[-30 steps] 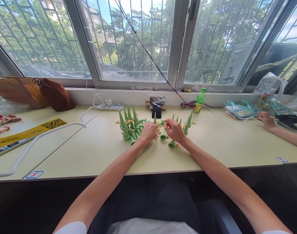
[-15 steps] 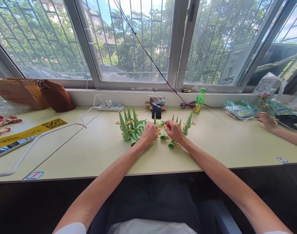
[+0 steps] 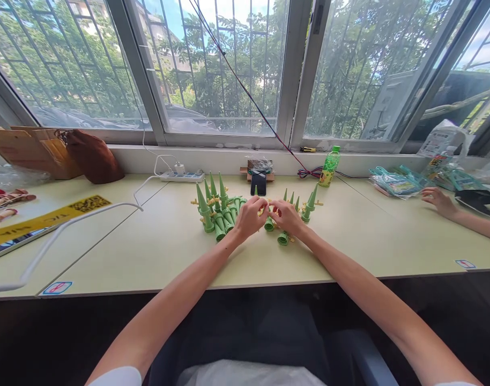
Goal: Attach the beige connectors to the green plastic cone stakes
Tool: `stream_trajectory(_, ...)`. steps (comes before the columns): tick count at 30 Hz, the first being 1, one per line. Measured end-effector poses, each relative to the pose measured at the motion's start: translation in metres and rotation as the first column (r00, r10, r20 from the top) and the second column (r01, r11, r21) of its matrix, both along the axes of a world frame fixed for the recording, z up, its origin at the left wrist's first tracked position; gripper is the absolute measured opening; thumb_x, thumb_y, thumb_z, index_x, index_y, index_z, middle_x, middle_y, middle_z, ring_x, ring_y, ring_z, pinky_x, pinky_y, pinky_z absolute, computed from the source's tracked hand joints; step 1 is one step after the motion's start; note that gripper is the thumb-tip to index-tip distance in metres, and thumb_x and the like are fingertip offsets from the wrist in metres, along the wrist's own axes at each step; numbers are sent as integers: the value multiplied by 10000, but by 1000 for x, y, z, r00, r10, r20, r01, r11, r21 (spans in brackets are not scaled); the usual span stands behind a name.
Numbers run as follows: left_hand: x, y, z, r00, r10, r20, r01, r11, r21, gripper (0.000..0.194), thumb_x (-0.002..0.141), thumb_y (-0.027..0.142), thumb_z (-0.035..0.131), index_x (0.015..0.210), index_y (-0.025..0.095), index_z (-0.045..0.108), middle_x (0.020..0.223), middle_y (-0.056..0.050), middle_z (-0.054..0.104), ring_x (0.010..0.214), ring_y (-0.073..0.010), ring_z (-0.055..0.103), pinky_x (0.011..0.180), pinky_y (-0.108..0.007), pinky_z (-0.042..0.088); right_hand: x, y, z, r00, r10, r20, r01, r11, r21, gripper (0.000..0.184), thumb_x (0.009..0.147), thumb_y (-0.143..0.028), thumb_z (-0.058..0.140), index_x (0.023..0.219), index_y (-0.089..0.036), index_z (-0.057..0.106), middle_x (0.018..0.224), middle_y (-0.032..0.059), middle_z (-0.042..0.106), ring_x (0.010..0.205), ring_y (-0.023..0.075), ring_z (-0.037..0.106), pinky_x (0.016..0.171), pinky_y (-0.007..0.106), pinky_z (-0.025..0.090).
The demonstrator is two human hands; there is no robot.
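My left hand (image 3: 251, 215) and my right hand (image 3: 286, 216) meet at the fingertips over the middle of the table, both with curled, pinching fingers. Whatever is between them is too small or hidden to make out. The tip of a green cone (image 3: 255, 190) shows behind my left hand. To its left, green cones with yellow crosspieces stand upright (image 3: 203, 206), and several more green cones (image 3: 220, 228) lie on their sides. By my right hand lie hollow-ended green cones (image 3: 283, 239), and other cones stand upright, one (image 3: 310, 205) at the far right of the group.
A dark phone (image 3: 258, 184) leans at a small cardboard box. Behind are a green-capped bottle (image 3: 329, 167) and a white power strip (image 3: 183, 176). A white bent tube (image 3: 68, 220) crosses the left side. At right, another person's hand (image 3: 438, 200) is near plastic-wrapped packs (image 3: 398, 182).
My left hand has shifted slightly right and up, and its fingers now meet those of my right hand. My right hand has moved a little left. The green cones stay in place.
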State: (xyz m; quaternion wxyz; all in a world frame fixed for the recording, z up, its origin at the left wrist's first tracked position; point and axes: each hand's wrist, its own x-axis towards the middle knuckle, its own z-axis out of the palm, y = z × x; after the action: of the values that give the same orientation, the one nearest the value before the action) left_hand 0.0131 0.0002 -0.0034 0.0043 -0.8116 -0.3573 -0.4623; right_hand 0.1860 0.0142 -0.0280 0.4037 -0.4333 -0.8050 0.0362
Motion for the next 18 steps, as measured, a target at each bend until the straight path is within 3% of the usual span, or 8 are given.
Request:
stream_trajectory(7, 3, -3, -3, 986, -121, 115, 124, 992, -17, 123, 907, 244, 532, 828, 188, 606, 795, -12, 551, 655, -95, 530, 592, -217, 469, -2, -3, 1, 998, 59, 5, -59, 998, -12, 96, 887, -227, 574, 831, -199, 647, 755, 8, 566, 616, 124, 476, 648, 246, 380)
stream_trajectory(13, 4, -5, -1, 978, -171, 117, 174, 984, -18, 112, 897, 212, 522, 821, 184, 599, 795, -16, 554, 670, -94, 540, 601, -212, 490, -4, -3, 2, 991, 134, -10, -134, 991, 1, 119, 886, -219, 545, 826, -192, 645, 723, 1, 536, 611, 122, 461, 628, 241, 375)
stream_trajectory(15, 4, -6, 0, 975, -186, 119, 189, 982, -17, 81, 887, 191, 517, 902, 188, 596, 825, -20, 572, 683, -94, 549, 602, -210, 493, -5, -5, 4, 988, 152, -25, -151, 988, 14, 144, 889, -211, 517, 791, -188, 619, 712, 0, 525, 611, 123, 452, 623, 243, 372)
stream_trajectory(18, 4, -6, -1, 974, -182, 138, 186, 983, -14, 269, 859, 165, 518, 1125, 202, 536, 873, -23, 589, 718, -105, 564, 586, -209, 483, -5, -8, 8, 987, 126, -102, -126, 992, 10, 178, 889, -222, 489, 721, -187, 538, 700, -2, 509, 614, 125, 440, 609, 246, 366)
